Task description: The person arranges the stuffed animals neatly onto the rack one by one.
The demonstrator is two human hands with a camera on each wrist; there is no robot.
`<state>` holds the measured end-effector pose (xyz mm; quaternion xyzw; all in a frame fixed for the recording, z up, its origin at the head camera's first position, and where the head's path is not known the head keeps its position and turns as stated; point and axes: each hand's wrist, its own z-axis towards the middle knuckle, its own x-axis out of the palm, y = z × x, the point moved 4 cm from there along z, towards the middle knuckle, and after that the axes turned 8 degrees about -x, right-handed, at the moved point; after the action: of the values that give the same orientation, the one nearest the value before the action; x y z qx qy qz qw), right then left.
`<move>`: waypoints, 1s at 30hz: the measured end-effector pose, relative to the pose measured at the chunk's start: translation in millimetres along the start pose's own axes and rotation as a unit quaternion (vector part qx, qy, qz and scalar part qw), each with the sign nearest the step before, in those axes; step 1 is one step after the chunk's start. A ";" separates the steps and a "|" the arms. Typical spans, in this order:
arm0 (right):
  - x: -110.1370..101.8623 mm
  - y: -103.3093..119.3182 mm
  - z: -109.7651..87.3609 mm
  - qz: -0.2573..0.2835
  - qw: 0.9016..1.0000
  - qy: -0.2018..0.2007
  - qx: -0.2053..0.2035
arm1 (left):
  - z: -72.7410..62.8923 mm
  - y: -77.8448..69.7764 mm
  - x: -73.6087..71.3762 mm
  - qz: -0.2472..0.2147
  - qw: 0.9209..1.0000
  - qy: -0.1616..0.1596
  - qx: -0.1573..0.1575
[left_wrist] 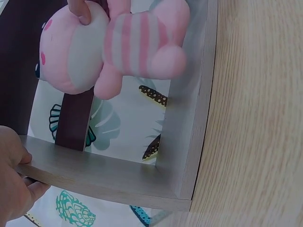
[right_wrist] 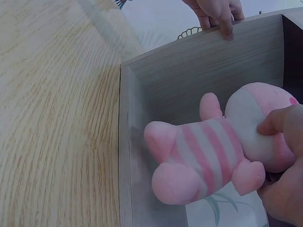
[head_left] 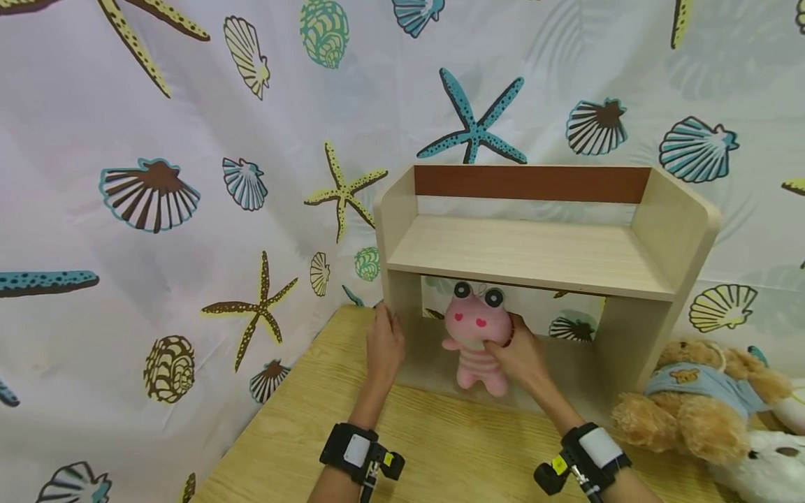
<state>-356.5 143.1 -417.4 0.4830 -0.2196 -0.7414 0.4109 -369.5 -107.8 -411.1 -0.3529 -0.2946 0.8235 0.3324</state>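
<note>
A pink frog plush (head_left: 476,327) with big round eyes, heart cheeks and a pink-and-white striped body is upright inside the lower compartment of a wooden desk shelf (head_left: 528,246). My right hand (head_left: 523,355) grips its head from the right side, thumb pressed on the pale muzzle, as the right wrist view also shows. The plush's feet hang close over the compartment's bottom board. My left hand (head_left: 385,344) holds the front edge of the shelf's left side panel (left_wrist: 109,177); in the left wrist view, thumb and fingers pinch the panel from both faces.
The shelf stands on a wood-grain table (head_left: 302,419) against a cloth backdrop (head_left: 157,279) printed with shells and starfish. To its right sits a brown teddy bear (head_left: 704,391) in a blue shirt, with a white plush (head_left: 770,468) in front of it.
</note>
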 end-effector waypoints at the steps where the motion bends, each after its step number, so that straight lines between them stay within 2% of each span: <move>1: 1.2 -0.4 1.3 0.003 1.000 0.002 0.001 | 0.5 0.2 -0.3 0.000 1.000 0.001 0.000; 9: 6.4 2.1 5.9 0.014 1.000 0.002 -0.001 | 2.3 1.2 -0.6 0.004 1.000 0.001 0.000; 15: 10.5 -0.3 7.6 0.048 0.999 0.008 0.002 | -0.4 0.0 0.4 0.012 1.000 0.001 0.006; 23: 17.3 2.8 18.2 0.076 0.996 0.004 -0.055 | -0.4 -0.2 -2.3 0.017 1.000 0.002 0.008; 30: 24.2 3.4 24.3 0.080 0.996 0.021 -0.036 | -0.8 0.6 -1.5 0.016 1.000 -0.008 0.019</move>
<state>-381.7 119.6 -417.3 0.4642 -0.2222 -0.7031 0.4907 -368.2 -109.1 -411.5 -0.3444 -0.2754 0.8372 0.3235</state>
